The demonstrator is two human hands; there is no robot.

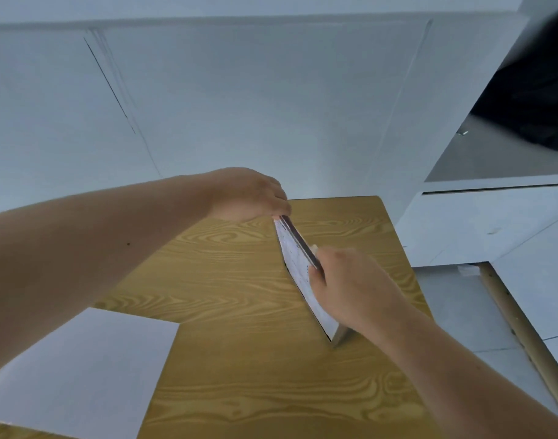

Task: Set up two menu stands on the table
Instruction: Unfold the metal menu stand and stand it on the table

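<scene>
Hands [249, 194] [350, 280] around upright menu stand [298, 264]

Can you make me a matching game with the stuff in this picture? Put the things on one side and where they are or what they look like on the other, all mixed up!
Things:
1. menu stand
2. white sheet
3. left hand
4. black bag

Clues:
A. lying flat at the near left corner of the wooden table
B. dark, far off at the upper right, away from the table
C. gripping the far top end of the stand
D. held up on the table between two hands

Pairs: 1-D, 2-A, 3-C, 4-B
</scene>
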